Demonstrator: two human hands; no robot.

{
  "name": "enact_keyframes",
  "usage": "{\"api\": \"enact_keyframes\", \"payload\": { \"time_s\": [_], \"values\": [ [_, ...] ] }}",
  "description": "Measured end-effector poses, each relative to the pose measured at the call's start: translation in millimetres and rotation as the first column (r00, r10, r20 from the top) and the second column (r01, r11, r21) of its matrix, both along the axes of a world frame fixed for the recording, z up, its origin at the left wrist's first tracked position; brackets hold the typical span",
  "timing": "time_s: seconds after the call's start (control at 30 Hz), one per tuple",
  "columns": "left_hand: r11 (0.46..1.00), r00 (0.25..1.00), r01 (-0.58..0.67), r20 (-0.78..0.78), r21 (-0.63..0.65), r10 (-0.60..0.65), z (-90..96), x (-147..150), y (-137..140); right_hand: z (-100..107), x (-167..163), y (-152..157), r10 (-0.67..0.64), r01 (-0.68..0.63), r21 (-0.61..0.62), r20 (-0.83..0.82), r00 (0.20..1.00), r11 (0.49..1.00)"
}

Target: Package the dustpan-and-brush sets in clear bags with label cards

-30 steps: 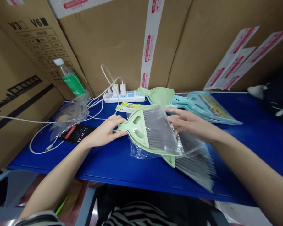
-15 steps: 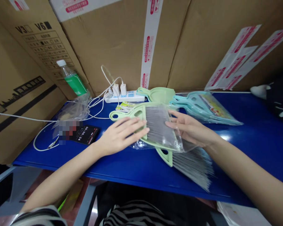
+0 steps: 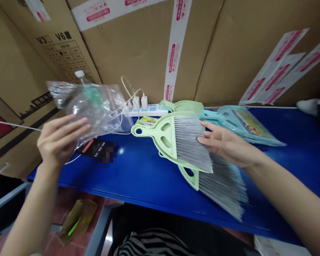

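Observation:
Pinched in my left hand (image 3: 61, 142) is a crumpled clear plastic bag (image 3: 106, 106), raised at the left in front of the bottle. My right hand (image 3: 226, 144) grips the bristle end of a light green hand brush (image 3: 193, 137), with thumb and fingers around its right edge. A matching green dustpan (image 3: 189, 165) lies flat beneath this brush, nested with it; the handles point left. Under them rests another green brush (image 3: 218, 193) with grey bristles, fanned toward the table's front edge. Blue bristle tips show beside it.
Behind lies a green dustpan (image 3: 188, 106), with a bagged blue dustpan set (image 3: 229, 119) to its right. A power strip (image 3: 152, 110) with chargers and white cables stands at the cardboard wall. A phone (image 3: 96, 147) and a bottle (image 3: 89, 92) are at the left.
The clear bag has come off the green brush and dustpan. My left hand has carried it left and up, while my right hand stays at the bristles.

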State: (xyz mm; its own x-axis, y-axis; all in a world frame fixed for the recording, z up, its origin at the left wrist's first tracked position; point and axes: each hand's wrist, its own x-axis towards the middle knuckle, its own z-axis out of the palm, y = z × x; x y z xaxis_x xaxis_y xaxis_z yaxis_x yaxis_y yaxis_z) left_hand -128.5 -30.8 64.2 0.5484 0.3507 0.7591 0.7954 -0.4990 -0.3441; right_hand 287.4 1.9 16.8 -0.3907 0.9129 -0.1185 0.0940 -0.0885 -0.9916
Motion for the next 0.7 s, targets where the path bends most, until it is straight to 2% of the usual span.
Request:
{"api": "enact_keyframes", "payload": {
  "time_s": [0.07, 0.13, 0.2, 0.23, 0.27, 0.3, 0.4, 0.5, 0.6, 0.7],
  "values": [
    [0.964, 0.969, -0.197, 0.113, -0.18, 0.219, 0.7, -20.0, 4.7, 0.7, -2.3, -1.8, 0.01, -0.01, -0.004, -0.016, 1.0, 1.0],
    [0.873, 0.944, -0.253, 0.093, -0.417, 0.318, 1.0, -35.2, 12.6, 0.9, -4.1, -3.2, 0.021, -0.022, -0.014, -0.03, 0.999, 1.0],
    [0.712, 0.942, -0.229, 0.034, -0.664, 0.335, 0.2, -47.3, 21.2, 0.6, -5.1, -3.8, 0.03, -0.031, -0.018, -0.032, 0.999, 0.999],
    [0.644, 0.949, -0.207, 0.009, -0.737, 0.315, -0.8, -52.5, 25.0, 0.3, -5.2, -3.9, 0.033, -0.033, -0.018, -0.028, 0.999, 0.999],
    [0.606, 0.962, -0.176, -0.004, -0.776, 0.274, -2.2, -57.4, 28.1, -0.1, -5.3, -3.9, 0.035, -0.036, -0.019, -0.023, 0.999, 0.999],
    [0.593, 0.977, -0.136, -0.009, -0.793, 0.211, -4.0, -61.7, 30.3, -0.5, -5.2, -3.7, 0.037, -0.037, -0.019, -0.019, 0.999, 0.999],
    [0.633, 0.999, -0.013, 0.017, -0.774, 0.042, -9.1, -69.6, 32.9, -1.6, -5.2, -3.0, 0.043, -0.044, -0.032, -0.012, 0.999, 0.999],
    [0.723, 0.991, -0.039, 0.065, -0.69, 0.116, -7.4, -62.6, 34.1, -2.2, -5.4, -2.8, 0.06, -0.06, -0.034, -0.012, 0.998, 0.998],
    [0.759, 0.998, -0.047, -0.004, -0.649, 0.059, 1.1, -31.2, 35.5, -2.2, -5.3, -3.5, 0.089, -0.09, -0.047, -0.017, 0.996, 0.995],
    [0.736, 1.0, 0.009, -0.013, -0.677, -0.024, 4.4, 22.1, 33.1, -2.1, -5.2, -4.9, 0.094, -0.096, -0.069, -0.026, 0.995, 0.993]
  ]
}}
